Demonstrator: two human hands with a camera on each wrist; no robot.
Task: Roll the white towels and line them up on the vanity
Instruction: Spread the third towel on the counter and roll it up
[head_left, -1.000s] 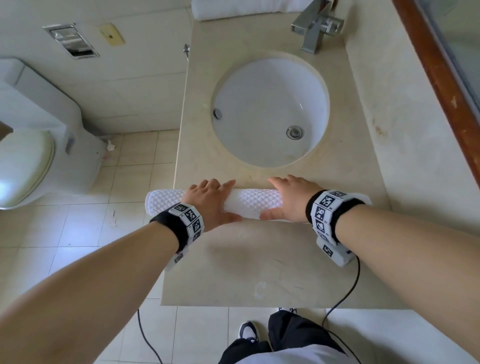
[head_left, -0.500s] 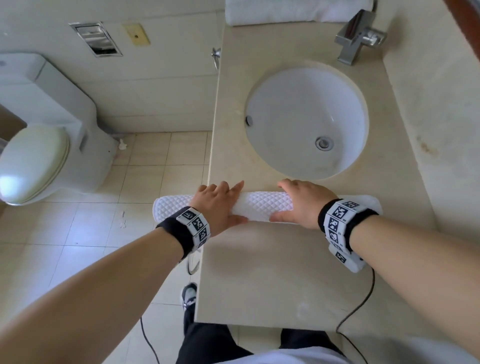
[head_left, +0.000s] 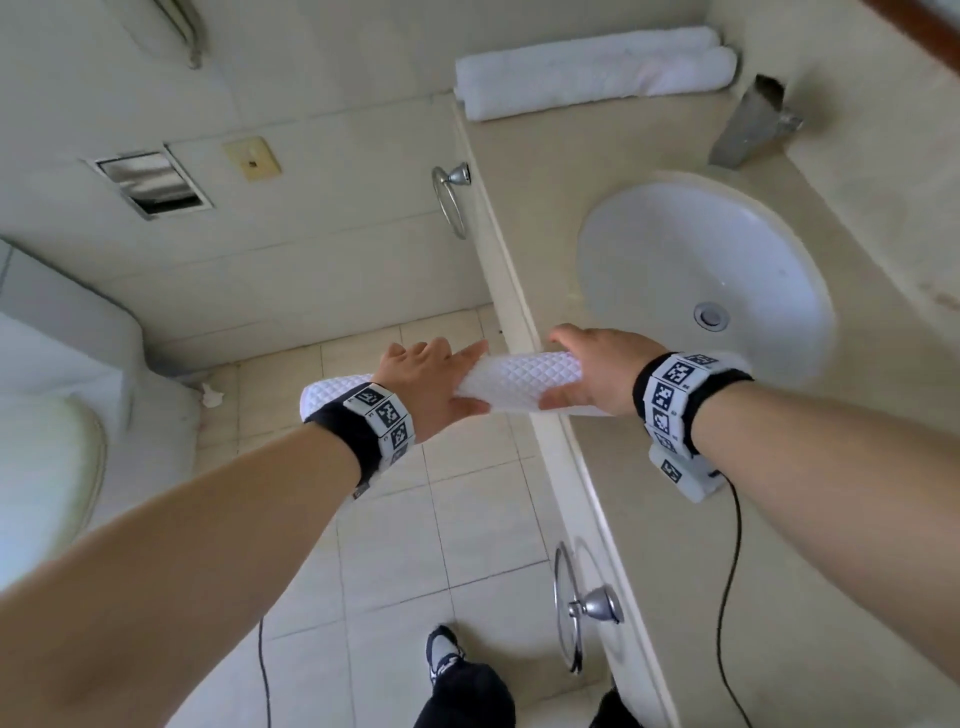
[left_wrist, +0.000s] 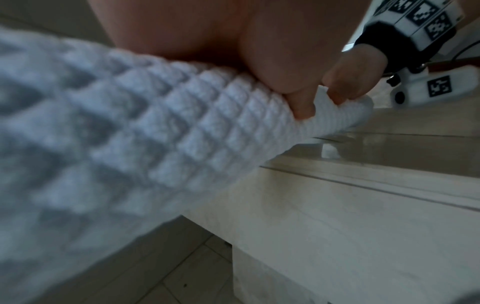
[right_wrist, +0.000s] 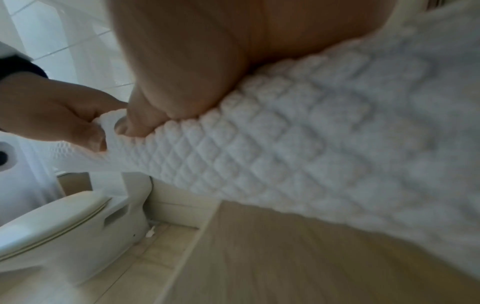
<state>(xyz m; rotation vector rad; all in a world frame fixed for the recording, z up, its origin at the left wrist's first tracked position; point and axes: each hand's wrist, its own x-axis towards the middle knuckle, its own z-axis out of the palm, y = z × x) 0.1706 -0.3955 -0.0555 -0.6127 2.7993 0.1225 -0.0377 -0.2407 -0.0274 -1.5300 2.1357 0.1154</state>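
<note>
A rolled white quilted towel (head_left: 519, 382) is held in the air across the left edge of the beige vanity (head_left: 727, 571). My left hand (head_left: 431, 389) grips its left part over the floor. My right hand (head_left: 592, 374) grips its right part above the counter near the sink. Both wrist views show a thumb under the quilted towel (left_wrist: 155, 123) (right_wrist: 285, 144) and fingers curled over it. Two more rolled white towels (head_left: 597, 73) lie side by side at the far end of the vanity.
A round white sink (head_left: 701, 280) sits in the counter, with a metal faucet (head_left: 753, 124) behind it. Towel rings (head_left: 452, 197) (head_left: 582, 608) hang on the vanity's side. A white toilet (head_left: 52, 441) stands at the left on the tiled floor (head_left: 441, 519).
Both hands have lifted the rolled towel off the counter and carried it leftward past the vanity edge. The head view has swung left, and the far rolled towels are now in view.
</note>
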